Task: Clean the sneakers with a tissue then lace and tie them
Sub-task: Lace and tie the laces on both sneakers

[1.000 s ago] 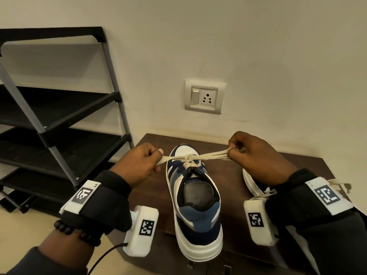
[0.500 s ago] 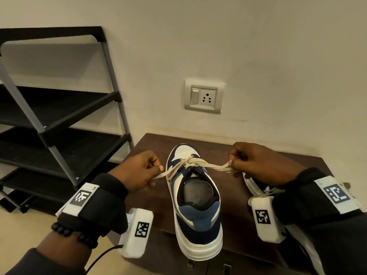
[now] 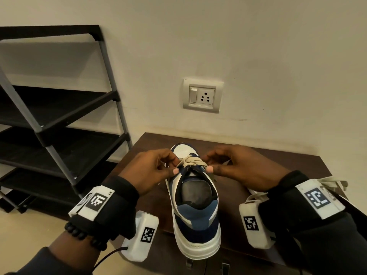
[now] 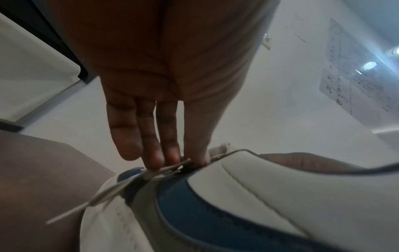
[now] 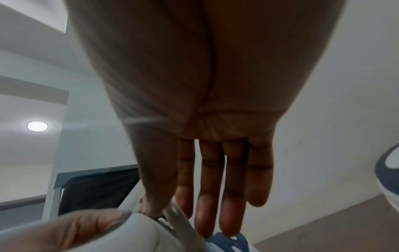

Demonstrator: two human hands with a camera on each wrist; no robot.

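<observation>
Head view, frame centre: left hand (image 3: pixel 153 171) and right hand (image 3: pixel 240 167) each pinching the lace (image 3: pixel 189 162) atop the sneaker (image 3: pixel 195 205).

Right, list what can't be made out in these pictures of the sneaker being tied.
- Second sneaker: head view, mostly hidden behind the right hand and its sleeve.
- Knot in the lace: head view, fingers crowd it; whether it is finished cannot be told.
- Lace grip of the left hand: left wrist view is blurred, fingertips cover it.
- Paper on the wall: left wrist view, writing too small and blurred.
- Tissue: in no view.
</observation>
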